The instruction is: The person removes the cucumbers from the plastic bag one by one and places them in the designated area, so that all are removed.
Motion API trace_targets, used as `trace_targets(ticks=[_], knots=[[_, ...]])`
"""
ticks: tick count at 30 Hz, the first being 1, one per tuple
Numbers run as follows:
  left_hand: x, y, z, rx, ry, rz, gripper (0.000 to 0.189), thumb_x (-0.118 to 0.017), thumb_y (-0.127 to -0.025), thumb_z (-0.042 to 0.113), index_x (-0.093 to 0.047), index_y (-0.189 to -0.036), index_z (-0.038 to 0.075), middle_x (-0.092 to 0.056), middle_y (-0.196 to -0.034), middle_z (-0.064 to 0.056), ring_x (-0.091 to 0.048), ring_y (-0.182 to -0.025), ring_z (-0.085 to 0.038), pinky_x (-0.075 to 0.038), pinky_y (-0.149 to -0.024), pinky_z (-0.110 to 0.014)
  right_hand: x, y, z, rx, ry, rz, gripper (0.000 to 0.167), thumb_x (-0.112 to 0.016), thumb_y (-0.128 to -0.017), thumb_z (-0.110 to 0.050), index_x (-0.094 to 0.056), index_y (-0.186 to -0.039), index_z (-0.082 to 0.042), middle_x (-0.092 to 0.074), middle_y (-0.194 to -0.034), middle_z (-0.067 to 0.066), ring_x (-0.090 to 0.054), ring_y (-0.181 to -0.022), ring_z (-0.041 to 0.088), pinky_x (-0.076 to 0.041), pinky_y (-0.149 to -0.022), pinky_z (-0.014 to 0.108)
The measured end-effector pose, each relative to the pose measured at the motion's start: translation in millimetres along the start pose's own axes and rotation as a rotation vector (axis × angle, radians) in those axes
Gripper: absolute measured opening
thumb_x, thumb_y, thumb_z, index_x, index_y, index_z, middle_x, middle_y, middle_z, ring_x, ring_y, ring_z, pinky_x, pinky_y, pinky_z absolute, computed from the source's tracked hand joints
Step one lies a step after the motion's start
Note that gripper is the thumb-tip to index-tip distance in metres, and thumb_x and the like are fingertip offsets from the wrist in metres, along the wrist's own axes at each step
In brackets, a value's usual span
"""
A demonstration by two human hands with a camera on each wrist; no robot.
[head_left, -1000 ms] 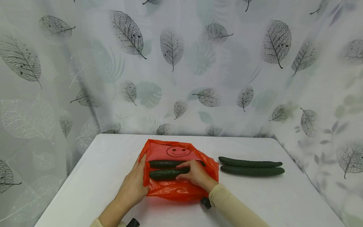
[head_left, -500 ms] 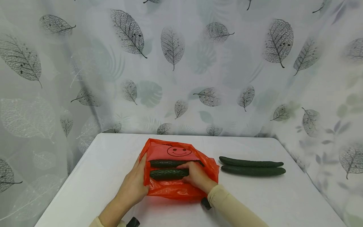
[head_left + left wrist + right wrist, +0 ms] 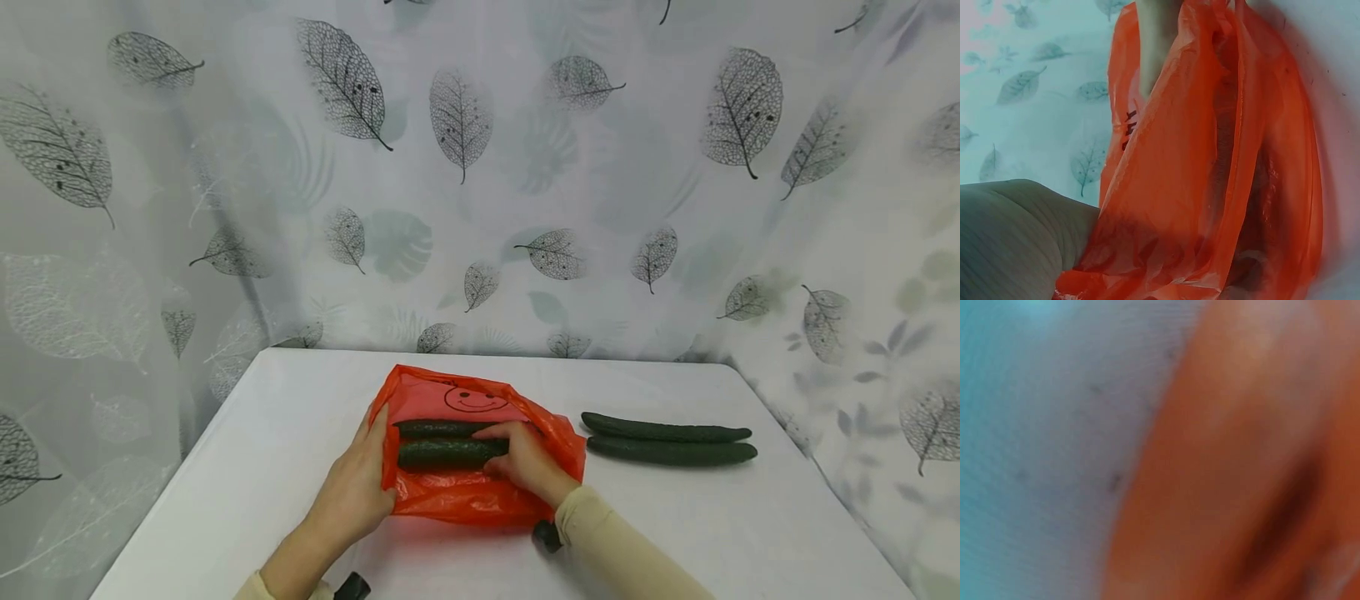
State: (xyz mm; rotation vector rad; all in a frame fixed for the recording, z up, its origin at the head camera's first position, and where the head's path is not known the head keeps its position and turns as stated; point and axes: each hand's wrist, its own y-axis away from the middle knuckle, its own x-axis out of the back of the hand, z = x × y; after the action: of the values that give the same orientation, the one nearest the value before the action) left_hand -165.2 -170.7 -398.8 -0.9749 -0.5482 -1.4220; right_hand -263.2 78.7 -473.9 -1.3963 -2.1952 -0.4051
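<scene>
here, the right hand grips the nearer cucumber inside the red smiley-face plastic bag, a second cucumber just beyond the grip; the left hand steadies the bag's side, finger closure unclear. ideally, the cucumber is released level, mouth spread.

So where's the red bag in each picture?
Head: the red bag sits below centre, on the table.
Left wrist: it fills the middle, top to bottom.
Right wrist: blurred orange-red on the right, probably it.
Shared landmark: the leafy curtain, in head and left wrist views.
</scene>
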Motion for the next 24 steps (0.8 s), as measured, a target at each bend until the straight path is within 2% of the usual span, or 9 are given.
trace_targets(ticks=[4,7,15,24], knots=[[1.4,0.5,0.9,0.005,-0.001,-0.006,0.102,-0.077,-0.066,-0.009,-0.028,-0.155,-0.007,-0.033,-0.156,-0.027,-0.061,-0.104,-0.036,-0.054,-0.088,-0.051,4,0.3,-4,-0.008,-0.051,0.024,0.041,-0.078,-0.085,-0.001,-0.073,-0.123,-0.012,-0.061,-0.132,0.009,-0.053,-0.121,0.032,-0.049,-0.099,0.051],[2.0,0.5,1.2,0.008,-0.001,-0.008,0.102,-0.077,-0.066,-0.008,-0.027,-0.155,-0.007,-0.033,-0.157,-0.027,-0.061,-0.104,-0.036,-0.054,-0.089,-0.052,7,0.4,-6,-0.02,-0.044,0.053,0.041,-0.079,-0.085,-0.003,-0.073,-0.124,-0.014,-0.063,-0.132,0.007,-0.052,-0.127,0.032,-0.043,-0.105,0.053],[3.6,0.1,2.7,0.016,0.025,0.01,0.104,-0.08,-0.066,-0.008,-0.027,-0.156,-0.005,-0.032,-0.157,-0.025,-0.062,-0.104,-0.037,-0.054,-0.089,-0.053,10,1.0,-11,-0.083,-0.033,0.117,0.043,-0.078,-0.086,-0.005,-0.072,-0.127,-0.015,-0.063,-0.131,0.005,-0.054,-0.123,0.031,-0.046,-0.103,0.052],[2.6,-0.3,4.7,0.023,0.054,0.016,0.107,-0.083,-0.064,-0.009,-0.029,-0.156,-0.003,-0.035,-0.155,-0.024,-0.061,-0.107,-0.038,-0.054,-0.089,-0.055,13,3.4,-11,-0.147,-0.042,0.198,0.046,-0.079,-0.085,-0.008,-0.07,-0.129,-0.021,-0.061,-0.133,0.007,-0.05,-0.126,0.035,-0.04,-0.105,0.061]])
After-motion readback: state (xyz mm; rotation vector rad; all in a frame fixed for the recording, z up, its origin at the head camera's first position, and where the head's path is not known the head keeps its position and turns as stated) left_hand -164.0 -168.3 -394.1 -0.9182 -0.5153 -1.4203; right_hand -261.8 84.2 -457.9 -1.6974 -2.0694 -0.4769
